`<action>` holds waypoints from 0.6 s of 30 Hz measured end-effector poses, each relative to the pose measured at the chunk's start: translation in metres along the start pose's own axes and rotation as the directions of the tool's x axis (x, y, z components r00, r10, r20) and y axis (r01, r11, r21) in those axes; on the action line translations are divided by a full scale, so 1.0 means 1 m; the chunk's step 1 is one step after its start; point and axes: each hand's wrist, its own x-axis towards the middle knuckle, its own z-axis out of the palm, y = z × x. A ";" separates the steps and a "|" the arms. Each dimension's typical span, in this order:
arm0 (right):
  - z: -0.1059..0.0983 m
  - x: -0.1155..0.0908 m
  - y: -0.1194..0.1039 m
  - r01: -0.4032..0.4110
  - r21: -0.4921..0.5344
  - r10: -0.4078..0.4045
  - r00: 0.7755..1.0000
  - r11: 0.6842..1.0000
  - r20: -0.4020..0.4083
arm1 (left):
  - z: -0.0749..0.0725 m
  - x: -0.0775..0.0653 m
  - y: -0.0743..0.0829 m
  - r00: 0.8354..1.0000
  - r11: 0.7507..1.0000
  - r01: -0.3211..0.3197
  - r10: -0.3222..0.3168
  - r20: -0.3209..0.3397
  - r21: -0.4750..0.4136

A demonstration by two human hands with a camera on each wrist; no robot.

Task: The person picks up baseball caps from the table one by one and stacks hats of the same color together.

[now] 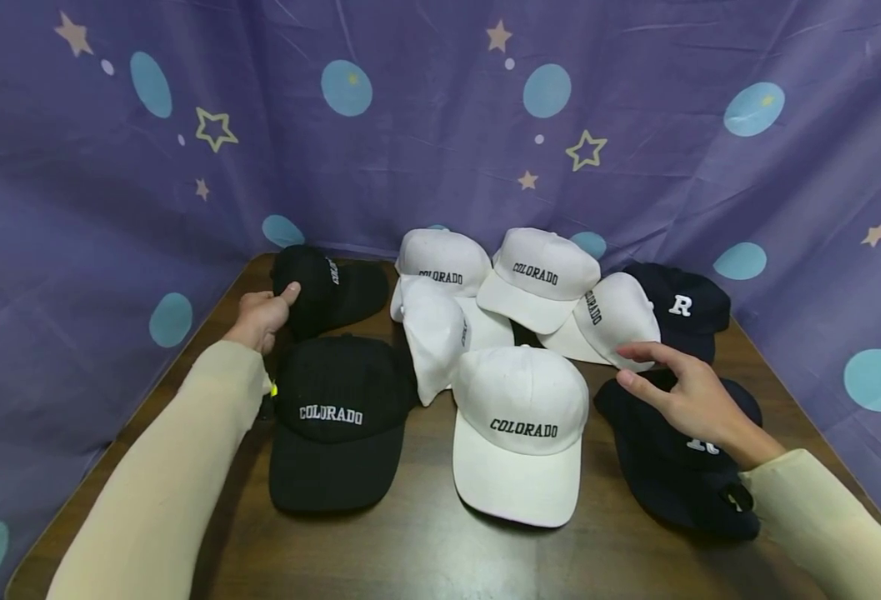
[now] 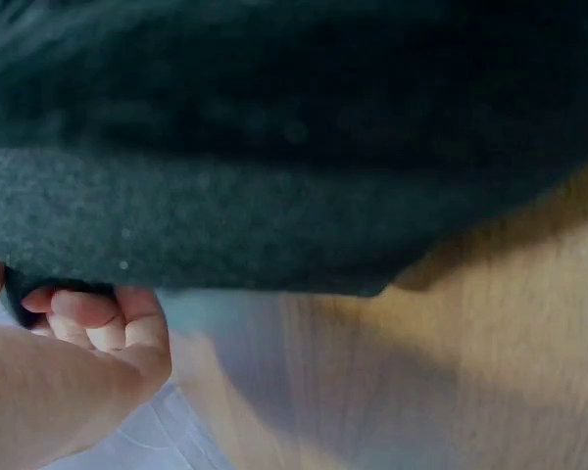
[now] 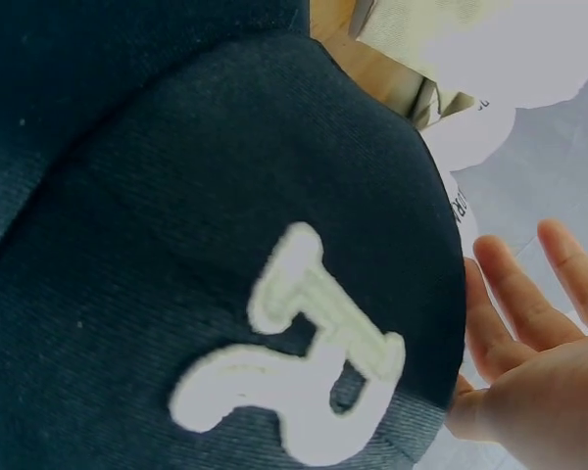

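Observation:
At the back left of the table, my left hand (image 1: 266, 318) pinches the rear of a black cap (image 1: 327, 292), thumb on top. Its brim points right, and in the left wrist view dark cloth fills the upper part above my curled fingers (image 2: 83, 308). My right hand (image 1: 683, 396) hovers with fingers spread over a navy cap (image 1: 680, 483) bearing a white R, partly covering it. In the right wrist view that R letter (image 3: 314, 362) shows large, and the hand holds nothing. Just beyond my right fingertips is a tilted white cap (image 1: 613, 321).
A black COLORADO cap (image 1: 338, 417) and a white COLORADO cap (image 1: 523, 425) sit in front. Several more white caps, among them one on top (image 1: 538, 275), overlap behind. Another navy cap (image 1: 683, 308) stands back right. A purple curtain (image 1: 440, 117) hangs behind the wooden table (image 1: 410, 550).

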 end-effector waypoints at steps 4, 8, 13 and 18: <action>0.001 0.000 0.000 -0.010 0.003 0.010 1.000 1.000 -0.004 | 0.001 -0.001 0.002 0.998 0.995 -0.061 0.059 -0.023 -0.074; 0.002 -0.001 0.000 -0.023 0.005 0.023 1.000 1.000 -0.001 | 0.003 -0.004 0.007 0.989 0.982 -0.133 0.121 -0.090 -0.138; 0.003 -0.001 0.000 -0.027 0.014 0.027 1.000 1.000 -0.001 | 0.008 -0.007 0.015 0.937 0.940 -0.282 0.227 -0.267 -0.190; 0.003 -0.002 -0.001 -0.018 0.023 0.018 1.000 1.000 0.001 | 0.007 -0.012 0.022 0.864 0.914 -0.388 0.318 -0.389 -0.115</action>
